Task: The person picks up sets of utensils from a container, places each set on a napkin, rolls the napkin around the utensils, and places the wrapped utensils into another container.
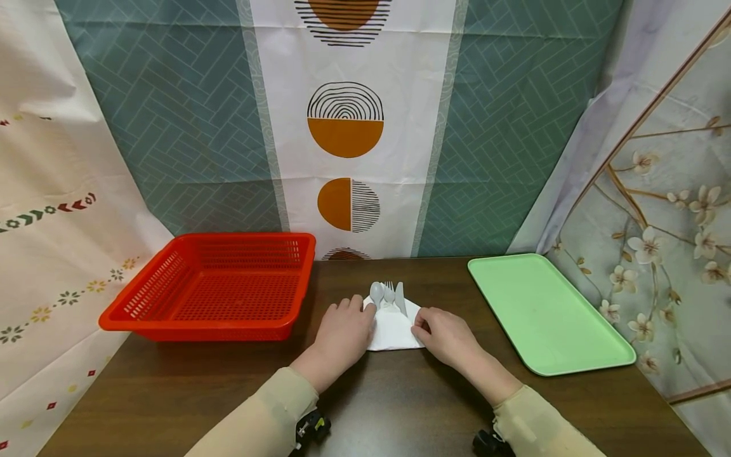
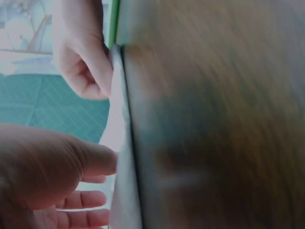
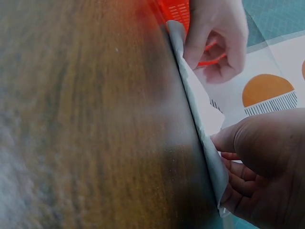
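Observation:
A white paper napkin (image 1: pixel 393 333) lies on the wooden table, its sides slanting in toward the top. On it, side by side with their heads sticking out at the far end, are a plastic spoon (image 1: pixel 376 292), a fork (image 1: pixel 389 292) and a knife (image 1: pixel 400 296); their lower parts are under the napkin's folded layer. My left hand (image 1: pixel 344 334) pinches the napkin's left edge, thumb (image 2: pixel 101 160) against the paper and the outer fingers spread loosely. At the right corner, my right hand (image 1: pixel 449 336) pinches the paper between thumb (image 3: pixel 228 138) and fingers.
To the left stands a red plastic basket (image 1: pixel 294 317) with slotted walls. A light green tray (image 1: pixel 556 314) lies flat at the right. Patterned cloths (image 1: pixel 348 63) hang behind the table (image 1: pixel 394 406) and along both sides.

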A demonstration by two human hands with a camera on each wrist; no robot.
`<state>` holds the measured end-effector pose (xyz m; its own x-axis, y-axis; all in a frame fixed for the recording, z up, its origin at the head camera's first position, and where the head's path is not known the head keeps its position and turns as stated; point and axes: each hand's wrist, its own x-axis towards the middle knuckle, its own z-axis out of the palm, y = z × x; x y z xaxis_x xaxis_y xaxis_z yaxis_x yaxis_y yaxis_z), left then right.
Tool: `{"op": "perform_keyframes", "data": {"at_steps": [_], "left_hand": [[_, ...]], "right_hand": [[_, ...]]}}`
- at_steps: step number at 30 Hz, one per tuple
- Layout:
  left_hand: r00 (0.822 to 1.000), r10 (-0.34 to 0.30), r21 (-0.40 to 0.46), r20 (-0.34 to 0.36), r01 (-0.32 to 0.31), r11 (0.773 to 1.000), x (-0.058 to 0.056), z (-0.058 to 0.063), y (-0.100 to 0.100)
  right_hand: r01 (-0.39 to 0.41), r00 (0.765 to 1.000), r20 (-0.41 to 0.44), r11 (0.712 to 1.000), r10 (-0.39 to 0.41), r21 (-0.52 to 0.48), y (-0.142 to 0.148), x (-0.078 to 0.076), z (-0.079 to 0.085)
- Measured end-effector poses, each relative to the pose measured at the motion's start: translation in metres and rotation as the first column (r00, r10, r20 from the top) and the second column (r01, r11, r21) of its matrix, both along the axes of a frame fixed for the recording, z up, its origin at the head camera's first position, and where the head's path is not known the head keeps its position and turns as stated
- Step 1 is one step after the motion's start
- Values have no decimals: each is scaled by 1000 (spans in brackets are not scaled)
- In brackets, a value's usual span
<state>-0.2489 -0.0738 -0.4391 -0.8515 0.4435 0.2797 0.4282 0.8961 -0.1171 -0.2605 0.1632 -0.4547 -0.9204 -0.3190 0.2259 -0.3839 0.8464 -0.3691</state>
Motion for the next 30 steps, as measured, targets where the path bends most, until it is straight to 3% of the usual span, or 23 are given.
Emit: {"op": "perform_keyframes", "data": {"at_steps": [5, 13, 20, 30], "left_hand": [[995, -95, 14, -31, 95, 995, 9, 7, 6], [969, -242, 9, -55, 243, 970, 29, 8, 13], [964, -264, -14, 39, 265, 964, 38, 7, 14], [954, -275, -31, 120, 280, 960, 39, 3, 15]], "right_hand": [[0, 1000, -11, 1000, 0, -2, 1, 0, -1], [-3, 1000, -16, 1000, 3, 9, 0, 1, 0], [9, 1000, 5, 1000, -9, 28, -1, 1, 1], [12, 999, 33, 1000, -13, 29, -2, 0, 0]]}}
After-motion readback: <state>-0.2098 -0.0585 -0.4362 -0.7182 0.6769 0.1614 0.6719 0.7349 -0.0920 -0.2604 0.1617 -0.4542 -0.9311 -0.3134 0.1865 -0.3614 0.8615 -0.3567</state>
